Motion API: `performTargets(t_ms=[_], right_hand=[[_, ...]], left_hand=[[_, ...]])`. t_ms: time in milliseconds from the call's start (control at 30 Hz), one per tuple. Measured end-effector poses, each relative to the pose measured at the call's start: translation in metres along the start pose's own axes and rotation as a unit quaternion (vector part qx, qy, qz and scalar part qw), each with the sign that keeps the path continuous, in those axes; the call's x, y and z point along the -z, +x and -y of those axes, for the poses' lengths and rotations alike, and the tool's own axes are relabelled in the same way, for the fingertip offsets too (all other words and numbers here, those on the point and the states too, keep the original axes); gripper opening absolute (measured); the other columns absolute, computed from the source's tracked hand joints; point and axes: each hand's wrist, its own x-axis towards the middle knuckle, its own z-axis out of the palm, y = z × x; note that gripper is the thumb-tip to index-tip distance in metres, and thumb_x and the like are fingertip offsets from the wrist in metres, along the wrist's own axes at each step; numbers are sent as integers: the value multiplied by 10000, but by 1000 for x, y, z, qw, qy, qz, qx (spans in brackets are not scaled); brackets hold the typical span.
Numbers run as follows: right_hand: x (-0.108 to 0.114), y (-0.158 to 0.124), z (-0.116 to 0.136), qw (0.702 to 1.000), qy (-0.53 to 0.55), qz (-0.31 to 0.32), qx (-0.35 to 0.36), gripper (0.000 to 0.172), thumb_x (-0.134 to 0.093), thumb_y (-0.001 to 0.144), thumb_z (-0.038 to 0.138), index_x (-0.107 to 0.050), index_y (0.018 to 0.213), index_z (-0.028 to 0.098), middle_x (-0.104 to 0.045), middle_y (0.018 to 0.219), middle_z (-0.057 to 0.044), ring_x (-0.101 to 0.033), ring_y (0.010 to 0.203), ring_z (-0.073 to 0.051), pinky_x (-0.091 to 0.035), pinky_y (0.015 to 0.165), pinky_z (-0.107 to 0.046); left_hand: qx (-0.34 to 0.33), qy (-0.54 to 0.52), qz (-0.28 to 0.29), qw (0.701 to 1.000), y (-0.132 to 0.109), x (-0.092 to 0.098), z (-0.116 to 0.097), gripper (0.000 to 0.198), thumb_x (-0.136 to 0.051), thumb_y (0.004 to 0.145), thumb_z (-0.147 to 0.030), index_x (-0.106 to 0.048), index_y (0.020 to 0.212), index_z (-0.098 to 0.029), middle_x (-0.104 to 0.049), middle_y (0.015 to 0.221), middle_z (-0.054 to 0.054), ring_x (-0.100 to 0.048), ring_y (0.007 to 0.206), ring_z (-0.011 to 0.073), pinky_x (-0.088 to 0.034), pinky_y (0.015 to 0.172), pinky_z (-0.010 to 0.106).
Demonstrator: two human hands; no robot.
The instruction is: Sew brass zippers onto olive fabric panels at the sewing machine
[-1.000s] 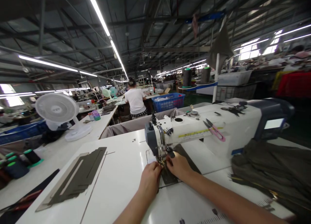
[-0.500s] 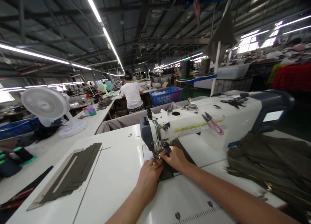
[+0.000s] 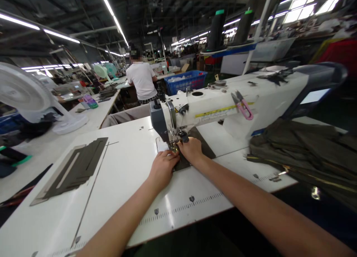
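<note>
Under the head of a white sewing machine [image 3: 231, 110] lies a dark olive fabric piece [image 3: 205, 143]. My left hand [image 3: 161, 167] rests at its near left edge, fingers bent and pressed together on the cloth close to the needle. My right hand [image 3: 192, 151] is closed beside the presser foot, its thumb and fingers pinched at the fabric; the fingertips are partly hidden. A small brass-coloured part [image 3: 175, 148] glints between both hands at the needle.
Left on the table is a stack of cut fabric pieces [image 3: 80, 166]. Pink-handled snips [image 3: 242, 106] sit on the machine arm. Olive fabric [image 3: 295, 145] is heaped at right. A white fan [image 3: 30, 95] stands left; a person in a white shirt [image 3: 142, 80] is ahead, near a blue basket [image 3: 185, 82].
My view has tipped downward and shifted, so the table's front edge now shows. Both hands stay by the needle, with little visible change in their grip on the fabric.
</note>
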Motion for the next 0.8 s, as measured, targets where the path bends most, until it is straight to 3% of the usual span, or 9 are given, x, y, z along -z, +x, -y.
performTargets(t_ms=[133,200,267,533,800], right_hand=[[8,-29,-14,987,39,-17,153,281,-472,857,310,-624,1037,157,-636,1047,-115,-556,1009,-232,-428,861,-356],[6,-45,-24,959,88,-31,267,339,-528,822,316,-593,1103,137,-588,1161,-116,-503,1095,-232,-389,943,-385],[2,-57,-32,935,127,-41,328,386,-532,816,281,-557,1152,93,-551,1214,-142,-480,1133,-238,-373,977,-412],[1,-56,-31,931,125,-50,340,360,-504,812,190,-566,1135,44,-572,1182,-164,-507,1111,-245,-405,966,-398],[2,-50,-28,930,108,-72,344,324,-489,810,169,-592,1090,42,-603,1137,-146,-541,1051,-245,-434,933,-371]], left_hand=[[62,-4,-45,997,-13,-2,-7,367,-478,761,-30,-586,1092,-144,-587,1172,94,-538,1050,233,-473,877,409],[91,-3,-66,994,-20,-5,-9,328,-475,791,-65,-583,1093,-134,-587,1173,107,-538,1078,230,-466,911,411],[85,-3,-62,994,-23,-8,-10,296,-475,804,-77,-595,1070,-127,-599,1158,109,-541,1091,230,-458,931,418],[2,32,-44,998,-22,-7,-2,319,-439,829,-78,-565,1120,-116,-576,1188,131,-531,1115,237,-448,945,458],[-14,31,-36,999,-17,-5,1,308,-399,853,-80,-571,1107,-98,-579,1181,139,-542,1092,234,-451,949,437]])
